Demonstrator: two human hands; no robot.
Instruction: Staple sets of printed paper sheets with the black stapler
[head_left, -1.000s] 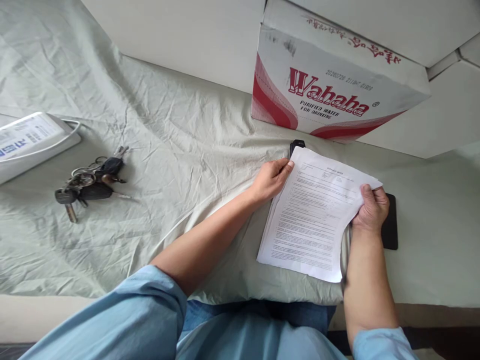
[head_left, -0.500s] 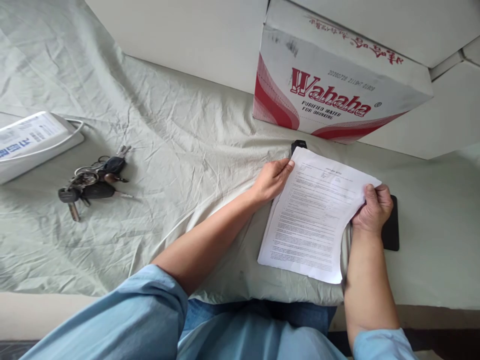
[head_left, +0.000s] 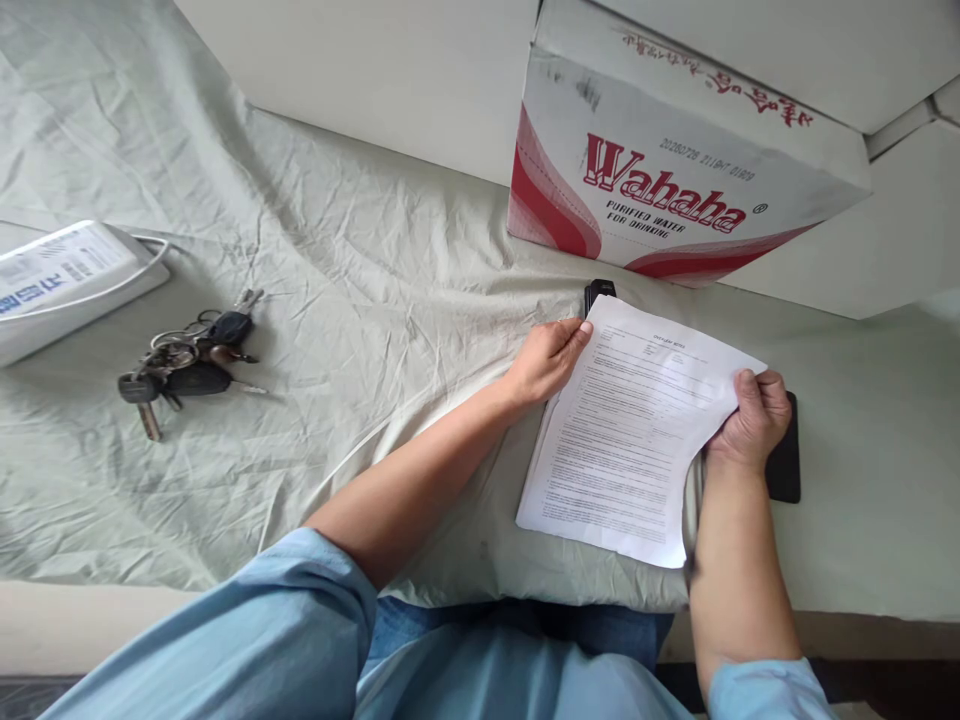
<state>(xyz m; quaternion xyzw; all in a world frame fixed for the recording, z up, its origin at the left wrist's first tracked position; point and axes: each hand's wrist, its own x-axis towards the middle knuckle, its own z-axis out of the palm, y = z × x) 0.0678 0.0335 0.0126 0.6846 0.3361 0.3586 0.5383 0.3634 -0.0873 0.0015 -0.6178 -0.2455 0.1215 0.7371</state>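
A small stack of printed paper sheets (head_left: 626,440) is held between my two hands, with dense lines of text facing up. My left hand (head_left: 551,358) pinches its upper left edge, thumb on top. At the upper right edge my right hand (head_left: 752,418) grips the sheets with the thumb on top and the fingers curled underneath. The lower right edge of the paper looks wavy. Behind my right hand a flat black object (head_left: 785,455) lies partly hidden. A small black item (head_left: 598,291) shows just past the top left corner of the paper.
A Wahaha water carton (head_left: 667,180) stands at the back against white panels. To the left lie a bunch of keys (head_left: 191,365) and a white box-shaped device (head_left: 75,285) with a cable. A wrinkled pale green cloth (head_left: 360,300) covers the table.
Almost nothing differs. The view has shifted very slightly, and both hands keep the same hold on the paper sheets.
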